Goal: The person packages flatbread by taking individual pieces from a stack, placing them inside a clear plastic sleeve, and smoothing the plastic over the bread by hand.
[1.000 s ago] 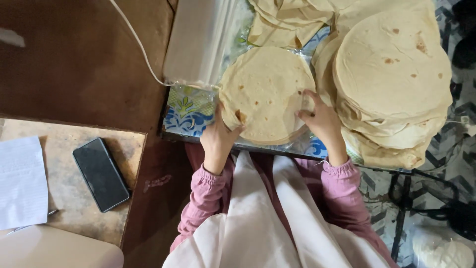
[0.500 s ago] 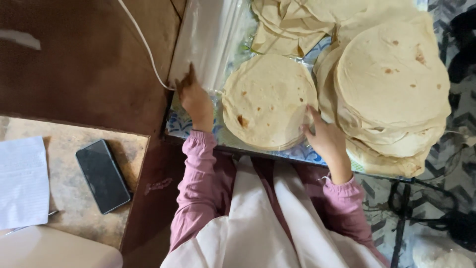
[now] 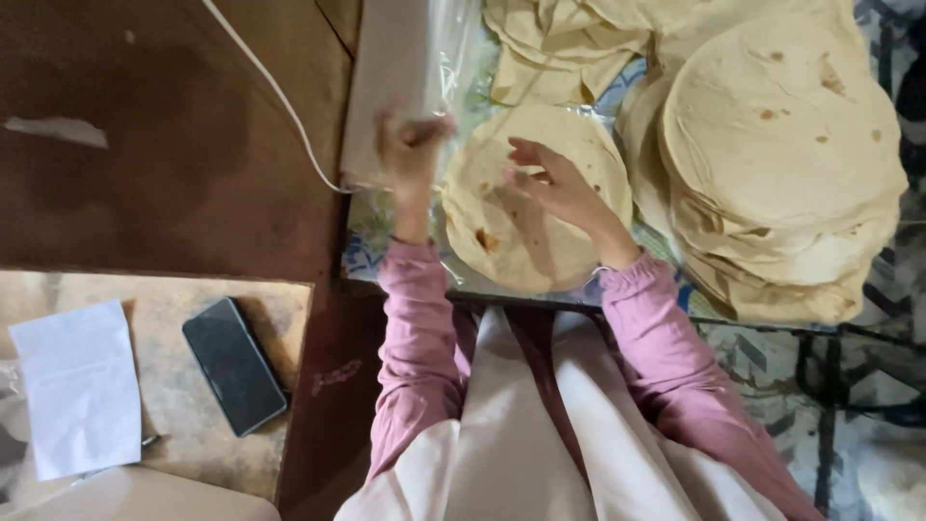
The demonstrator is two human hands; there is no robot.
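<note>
Left hand [image 3: 410, 145]: fingers closed on the near edge of a clear plastic bag [image 3: 405, 77], blurred.
Right hand [image 3: 555, 183]: open, fingers spread, resting on a single flatbread [image 3: 511, 227].
Flatbread: lies flat on the counter [image 3: 362, 246], between both hands.
Right side: tall stack of flatbreads [image 3: 781, 154].
Near left: black phone [image 3: 234, 365], white paper [image 3: 77, 386].

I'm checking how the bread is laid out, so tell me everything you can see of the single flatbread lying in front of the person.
The single flatbread is a thin, pale cream round with scattered brown toasted spots, one darker near its lower left. It lies flat on the patterned cloth, left of the tall stack of flatbreads and below some folded ones. The right hand is over its upper middle and seems to touch it; the left hand is beside its left edge, at the clear plastic bags.
</note>
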